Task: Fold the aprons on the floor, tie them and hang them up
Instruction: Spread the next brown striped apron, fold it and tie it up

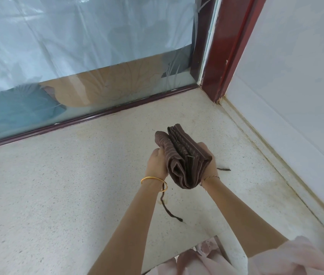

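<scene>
Brown folded apron point(183, 155) lengthwise away, both hands gripping.

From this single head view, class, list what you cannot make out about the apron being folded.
Head view only:
- Right hand palm: hidden under the folded apron.
- Where the dangling string joins it: behind the left hand.
- Beyond the glass panel: blurred by film.
- Where it will hang: outside the frame.

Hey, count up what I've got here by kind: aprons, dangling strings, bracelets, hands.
Apron: 1, folded, brown
Dangling strings: 2
Bracelets: 2, gold bangle and thin bracelet
Hands: 2, left hand and right hand, both gripping the apron
Total: 7
</scene>
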`<move>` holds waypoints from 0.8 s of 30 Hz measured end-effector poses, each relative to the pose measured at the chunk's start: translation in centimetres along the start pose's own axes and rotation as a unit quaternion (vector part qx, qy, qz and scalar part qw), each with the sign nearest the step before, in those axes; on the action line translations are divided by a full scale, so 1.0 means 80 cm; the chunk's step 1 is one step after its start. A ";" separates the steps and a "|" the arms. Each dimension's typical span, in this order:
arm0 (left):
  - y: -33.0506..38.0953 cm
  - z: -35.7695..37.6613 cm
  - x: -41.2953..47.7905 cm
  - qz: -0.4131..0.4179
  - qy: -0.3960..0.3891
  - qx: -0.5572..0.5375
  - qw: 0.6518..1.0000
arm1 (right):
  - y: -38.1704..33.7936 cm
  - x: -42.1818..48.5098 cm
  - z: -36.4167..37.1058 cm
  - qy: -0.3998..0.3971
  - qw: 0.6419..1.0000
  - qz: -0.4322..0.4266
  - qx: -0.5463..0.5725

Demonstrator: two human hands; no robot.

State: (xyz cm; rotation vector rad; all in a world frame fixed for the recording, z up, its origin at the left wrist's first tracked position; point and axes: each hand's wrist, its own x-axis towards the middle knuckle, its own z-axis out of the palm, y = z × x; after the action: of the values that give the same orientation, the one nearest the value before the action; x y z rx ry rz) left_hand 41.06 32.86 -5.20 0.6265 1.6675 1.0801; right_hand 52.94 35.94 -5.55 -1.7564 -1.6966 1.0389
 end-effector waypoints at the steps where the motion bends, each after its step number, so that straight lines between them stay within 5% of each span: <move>1: -0.001 -0.005 0.006 -0.015 -0.021 -0.026 0.999 | 0.006 0.008 0.002 0.018 0.999 -0.022 -0.020; 5: 0.002 -0.024 0.026 -0.067 -0.053 -0.069 0.994 | -0.001 0.013 0.000 -0.017 0.980 -0.115 -0.164; 9: 0.029 -0.034 0.009 -0.014 -0.103 0.078 0.992 | -0.018 0.007 -0.010 -0.080 0.905 -0.209 -0.361; 15: 0.042 -0.034 0.020 0.006 -0.143 0.306 0.941 | -0.027 0.003 -0.010 -0.137 0.850 -0.252 -0.441; 19: 0.056 -0.027 0.015 0.013 -0.197 0.366 0.909 | -0.028 0.001 -0.008 -0.199 0.850 -0.224 -0.433; 24: 0.053 -0.036 0.017 0.064 -0.227 0.456 0.858 | -0.016 0.002 -0.018 -0.271 0.898 -0.183 -0.294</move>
State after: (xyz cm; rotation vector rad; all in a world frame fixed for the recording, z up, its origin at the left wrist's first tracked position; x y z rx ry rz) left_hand 37.50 34.85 -1.85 1.4843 1.6527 0.1047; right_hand 53.24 36.49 -3.73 -1.4191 -2.8030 0.9519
